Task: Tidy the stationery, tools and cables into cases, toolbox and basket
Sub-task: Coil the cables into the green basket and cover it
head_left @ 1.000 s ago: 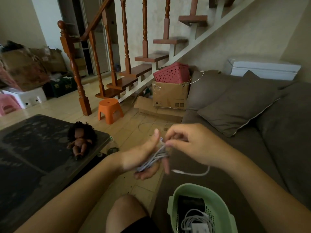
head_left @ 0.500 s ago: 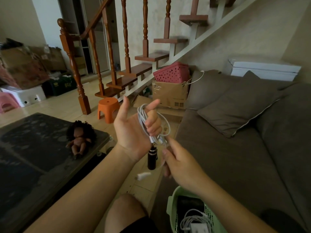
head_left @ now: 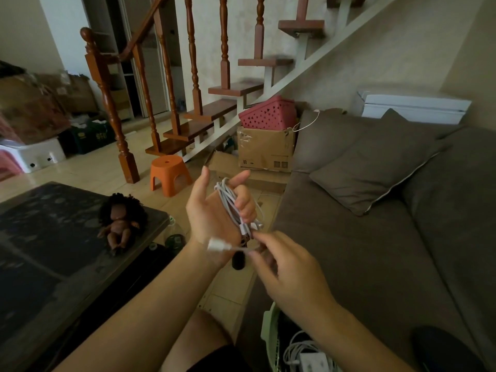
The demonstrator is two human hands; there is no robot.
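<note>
A white charging cable (head_left: 228, 202) is wound in several loops around the fingers of my left hand (head_left: 214, 213), which is raised palm-up at the centre of the view. My right hand (head_left: 284, 267) sits just below it and pinches the cable's loose end, whose white plug (head_left: 216, 245) sticks out to the left across my left wrist. A small dark cylinder (head_left: 239, 260) hangs below the hands. A pale green basket (head_left: 268, 336) stands at the bottom edge on the sofa, holding a white cable and a white charger (head_left: 311, 361).
A brown sofa (head_left: 375, 251) with a cushion fills the right side. A dark coffee table (head_left: 53, 237) with a doll (head_left: 119, 224) on it lies left. Beyond are an orange stool (head_left: 169, 173), a cardboard box (head_left: 265, 149) with a pink basket (head_left: 268, 114) on top, and a wooden staircase.
My left hand turned upright with the cable coiled on its fingers. My right hand dropped below it and brought the loose plug end up across my left wrist.
</note>
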